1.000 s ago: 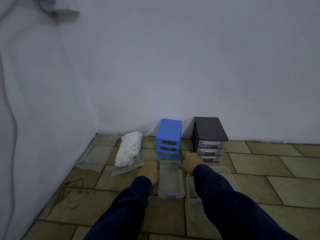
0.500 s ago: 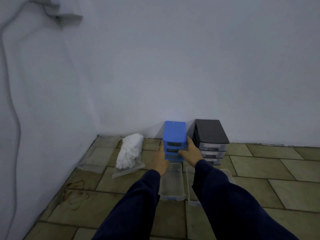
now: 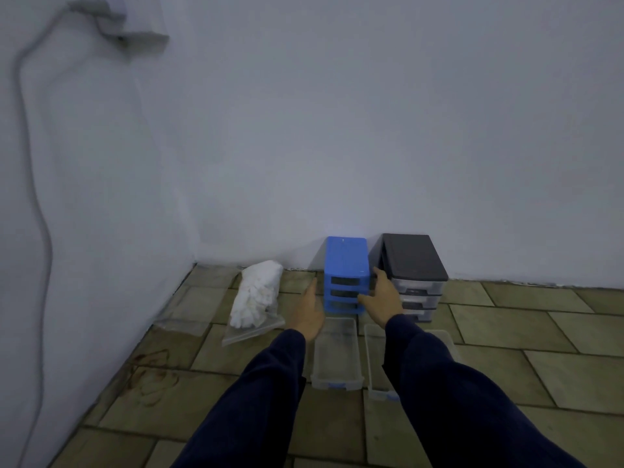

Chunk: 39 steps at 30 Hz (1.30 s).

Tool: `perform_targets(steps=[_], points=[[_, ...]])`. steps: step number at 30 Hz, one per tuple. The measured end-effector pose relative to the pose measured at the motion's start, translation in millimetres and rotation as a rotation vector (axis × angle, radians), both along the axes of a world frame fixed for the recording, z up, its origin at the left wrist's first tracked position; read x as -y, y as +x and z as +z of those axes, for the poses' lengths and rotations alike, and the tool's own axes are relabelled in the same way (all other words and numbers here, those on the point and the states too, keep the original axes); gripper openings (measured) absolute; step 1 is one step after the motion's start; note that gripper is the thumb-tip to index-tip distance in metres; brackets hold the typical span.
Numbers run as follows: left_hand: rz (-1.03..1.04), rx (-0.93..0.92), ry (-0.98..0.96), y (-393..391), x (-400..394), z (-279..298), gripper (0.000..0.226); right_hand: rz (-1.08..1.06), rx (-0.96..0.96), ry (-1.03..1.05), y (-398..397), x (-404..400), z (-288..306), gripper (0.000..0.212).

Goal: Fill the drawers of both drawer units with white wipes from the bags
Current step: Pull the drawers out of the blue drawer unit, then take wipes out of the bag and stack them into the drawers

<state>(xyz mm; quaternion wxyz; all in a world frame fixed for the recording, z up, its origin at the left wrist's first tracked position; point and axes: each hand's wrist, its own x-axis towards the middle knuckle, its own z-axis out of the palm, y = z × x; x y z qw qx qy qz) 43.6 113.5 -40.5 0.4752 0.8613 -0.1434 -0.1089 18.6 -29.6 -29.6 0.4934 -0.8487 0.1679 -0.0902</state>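
A blue drawer unit [image 3: 345,261] stands on the tiled floor against the wall, its slots dark and without drawers. To its right stands a black drawer unit [image 3: 413,261] with clear drawers in it. My left hand [image 3: 310,314] is at the blue unit's left side, fingers apart. My right hand [image 3: 383,300] rests open against the unit's right front edge. Two clear drawers [image 3: 336,352] [image 3: 376,363] lie on the floor in front; my right sleeve partly hides the right one. A clear bag of white wipes [image 3: 258,293] lies to the left.
A flat clear bag [image 3: 182,324] lies near the left wall. A cable [image 3: 33,184] hangs down the left wall from a white box [image 3: 118,21]. Brownish stains [image 3: 152,373] mark the floor tiles. Bare tiles stretch to the right.
Both hands left the clear drawers on the floor and moved forward to either side of the blue unit. The view tilted upward.
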Motion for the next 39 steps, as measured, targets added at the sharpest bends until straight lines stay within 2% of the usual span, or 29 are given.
perform_targets(steps=[4,8,11,14,18,23,27,29,32,34,39], points=[[0.05,-0.033,0.052,3,-19,-4,0.06,-0.157,-0.037,-0.002,2,-8,-4,0.043],[0.115,0.027,0.045,8,-43,-9,0.05,-0.078,-0.216,0.098,7,-20,-7,0.032],[0.249,0.059,0.018,14,-63,-12,0.042,0.017,-0.292,0.081,11,-38,-10,0.002],[0.34,0.086,0.028,19,-84,-11,0.038,0.096,-0.329,0.098,16,-57,-12,0.01],[0.362,0.013,0.066,27,-113,-10,0.039,0.167,-0.399,0.137,28,-90,-13,0.023],[0.368,-0.164,0.044,25,-127,-8,0.052,0.249,-0.45,0.151,43,-123,-22,0.016],[0.356,-0.179,0.02,21,-129,-12,0.042,0.252,-0.466,0.159,48,-145,-30,0.013],[0.353,-0.17,0.027,21,-131,-14,0.042,0.235,-0.445,0.153,49,-152,-31,0.012],[0.336,-0.183,0.037,22,-135,-16,0.048,0.172,-0.35,0.086,51,-156,-26,0.032],[0.334,-0.174,0.04,22,-137,-17,0.049,0.134,-0.295,0.136,52,-157,-24,0.038],[0.344,-0.104,0.061,18,-135,-19,0.053,0.075,-0.158,0.165,47,-155,-15,0.036]])
